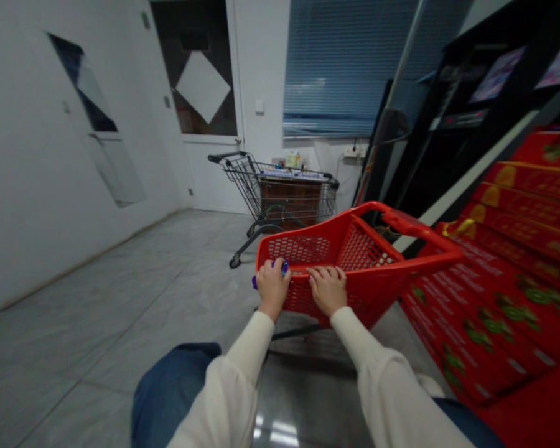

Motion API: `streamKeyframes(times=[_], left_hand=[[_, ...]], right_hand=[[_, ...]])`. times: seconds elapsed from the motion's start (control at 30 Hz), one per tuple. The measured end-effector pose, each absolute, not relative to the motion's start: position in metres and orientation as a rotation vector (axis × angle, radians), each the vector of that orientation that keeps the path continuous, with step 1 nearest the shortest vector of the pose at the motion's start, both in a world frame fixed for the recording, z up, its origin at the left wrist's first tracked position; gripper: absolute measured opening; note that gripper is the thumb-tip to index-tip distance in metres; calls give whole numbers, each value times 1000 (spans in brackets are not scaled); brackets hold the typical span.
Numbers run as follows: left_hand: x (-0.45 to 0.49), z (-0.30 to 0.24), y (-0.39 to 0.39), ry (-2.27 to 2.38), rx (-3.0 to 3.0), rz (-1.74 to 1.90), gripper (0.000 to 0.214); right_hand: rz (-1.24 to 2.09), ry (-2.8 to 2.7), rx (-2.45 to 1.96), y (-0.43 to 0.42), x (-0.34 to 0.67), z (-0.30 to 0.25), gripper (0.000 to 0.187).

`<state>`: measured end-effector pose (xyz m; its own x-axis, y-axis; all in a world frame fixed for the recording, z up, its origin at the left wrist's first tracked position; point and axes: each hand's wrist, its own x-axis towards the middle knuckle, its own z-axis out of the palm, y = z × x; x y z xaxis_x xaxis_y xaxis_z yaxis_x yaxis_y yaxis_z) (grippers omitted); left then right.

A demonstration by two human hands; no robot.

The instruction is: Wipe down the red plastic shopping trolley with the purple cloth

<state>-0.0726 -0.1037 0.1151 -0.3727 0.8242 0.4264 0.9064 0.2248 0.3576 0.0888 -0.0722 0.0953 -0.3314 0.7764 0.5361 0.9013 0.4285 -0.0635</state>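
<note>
- Two hands, the left hand (273,288) and the right hand (327,290), rest on the near rim of a red shopping cart (378,283) just right of the center of the frame.
- Left hand: fingers curled over the rim at the cart's left end, closed around a small purple item (285,268) that pokes out on both sides; what it is cannot be told.
- Right hand: fingers side by side, bent over the same rim, just beside the left hand; its thumb is hard to make out.
- The red cart's handle (441,246) points toward the right of the frame.
- Behind it, at upper center, a gray wire cart (251,190) holds a brown box (289,198) with small items on top.
- Stacked red boxes (504,305) fill the right side of the frame.
- Blue blinds (331,74) hang at the top, right of a white door (210,177).
- Gray tiled floor (121,305) spreads across the lower left.
</note>
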Motion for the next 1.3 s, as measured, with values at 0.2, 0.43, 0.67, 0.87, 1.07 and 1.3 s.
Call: streamKeyframes(times=[0.2,0.43,0.67,0.87,1.07,1.3], left_hand=[[-57,120,-98,-2176,-1913,-782,32],[-116,109,-111,-2318,-1735,-838,31],[-61,122,-97,-2209,-1854,-766,31],[-81,118,-100,-2142,-1944,-777,32],[-113,114,-104,-2320,-1766,-772,31],[-55,123,-96,-2151,-1899,-706,33]], right_hand=[[-353,-2209,-1412,-71,90,95,35],[-333,-2181,-1411,-71,87,92,35],[-311,-2159,-1414,-72,86,96,35],[-307,-2178,-1406,-71,87,96,35],[-318,-2171,-1413,-70,85,93,35],[-366,-2165,-1414,-73,84,94,36]])
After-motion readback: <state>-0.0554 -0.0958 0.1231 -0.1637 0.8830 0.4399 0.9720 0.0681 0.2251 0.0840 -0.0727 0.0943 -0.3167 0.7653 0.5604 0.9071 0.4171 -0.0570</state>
